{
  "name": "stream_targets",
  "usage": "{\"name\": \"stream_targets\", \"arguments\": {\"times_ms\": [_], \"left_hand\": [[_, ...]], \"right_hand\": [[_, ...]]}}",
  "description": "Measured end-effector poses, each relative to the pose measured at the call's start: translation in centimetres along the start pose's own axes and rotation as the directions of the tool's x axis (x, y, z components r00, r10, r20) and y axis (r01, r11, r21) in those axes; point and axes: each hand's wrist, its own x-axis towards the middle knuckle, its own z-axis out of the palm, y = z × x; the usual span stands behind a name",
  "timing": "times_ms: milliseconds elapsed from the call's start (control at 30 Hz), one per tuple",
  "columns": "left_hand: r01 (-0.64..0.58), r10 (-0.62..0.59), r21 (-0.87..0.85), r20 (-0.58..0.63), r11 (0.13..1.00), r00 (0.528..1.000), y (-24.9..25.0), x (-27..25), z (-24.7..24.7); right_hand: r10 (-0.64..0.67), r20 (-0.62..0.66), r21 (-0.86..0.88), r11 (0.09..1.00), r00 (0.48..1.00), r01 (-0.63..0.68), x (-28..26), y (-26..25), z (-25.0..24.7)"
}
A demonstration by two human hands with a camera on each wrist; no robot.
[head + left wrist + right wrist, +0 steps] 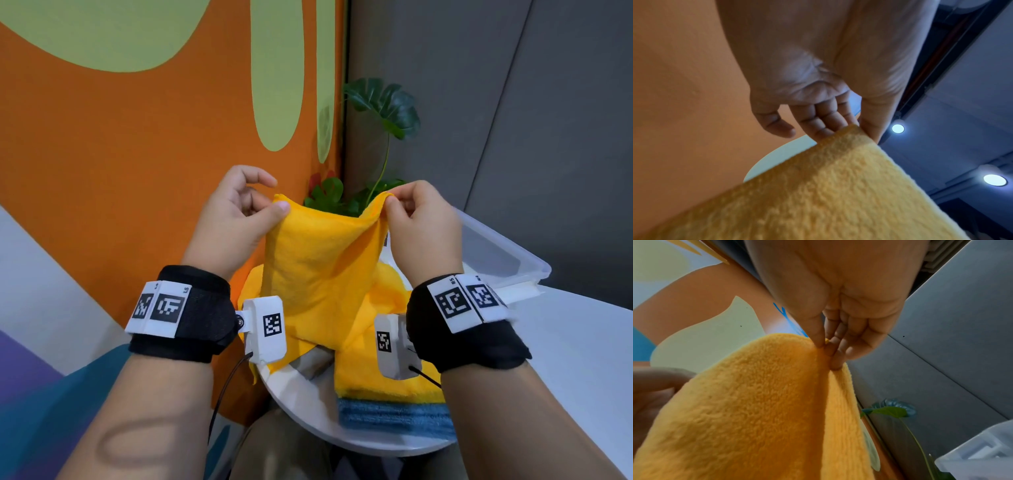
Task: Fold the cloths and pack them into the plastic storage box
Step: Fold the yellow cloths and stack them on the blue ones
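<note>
Head view: yellow cloth (318, 260) hanging long axis vertical, top corners pinched by left hand (236, 219) and right hand (424, 229).

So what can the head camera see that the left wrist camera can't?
Only the head view shows the right hand, the blue cloth, the plastic storage box, the plant and the white table. Only the left wrist view shows the ceiling lights. Both show the left hand pinching a corner of the yellow cloth.
</note>
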Motion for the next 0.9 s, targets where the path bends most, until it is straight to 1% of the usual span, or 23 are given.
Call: {"name": "stream_targets", "arguments": {"times_ms": [67,233,367,467,533,600,667,700,800,900], "left_hand": [[-0.02,0.02,0.017,0.019,1.0,1.0,0.3,0.0,0.1],[-0.022,0.029,0.076,-0.096,0.997,0.995,0.1,0.4,-0.2],[0.018,-0.008,0.087,-0.123,0.996,0.992,0.1,0.5,-0.1],[0.058,-0.044,0.085,-0.155,0.995,0.987,0.2,0.5,0.5],[0.081,-0.065,0.097,-0.157,0.992,0.985,0.4,0.4,1.1],[0.097,-0.08,0.117,-0.14,0.988,0.987,0.6,0.2,1.7],[0.11,-0.097,0.11,-0.117,0.988,0.988,0.7,0.1,2.3],[0.116,-0.104,0.103,-0.113,0.988,0.988,0.8,0.1,2.6],[0.12,-0.11,0.096,-0.101,0.988,0.989,1.2,-0.2,3.1],[0.119,-0.116,0.064,-0.055,0.991,0.992,1.7,-0.5,3.3]], "right_hand": [[-0.001,0.02,0.0,1.0,1.0,0.001,0.0,-0.1,0.1],[0.045,0.016,-0.067,0.997,0.999,-0.044,0.4,0.2,-0.6],[0.077,0.041,-0.144,0.987,0.996,-0.071,0.5,0.3,-0.5],[0.033,0.096,-0.179,0.984,0.995,-0.015,0.3,0.1,-0.2],[-0.058,0.138,-0.153,0.985,0.989,0.08,0.0,-0.5,0.0],[-0.166,0.179,-0.07,0.981,0.97,0.181,-0.3,-1.4,0.1],[-0.242,0.22,0.021,0.97,0.945,0.243,-0.7,-2.2,0.3],[-0.256,0.235,0.05,0.967,0.938,0.252,-1.0,-2.5,0.4],[-0.214,0.296,0.133,0.974,0.931,0.182,-1.4,-2.5,0.8],[-0.162,0.405,0.187,0.978,0.9,0.092,-1.7,-2.1,1.3]]}}
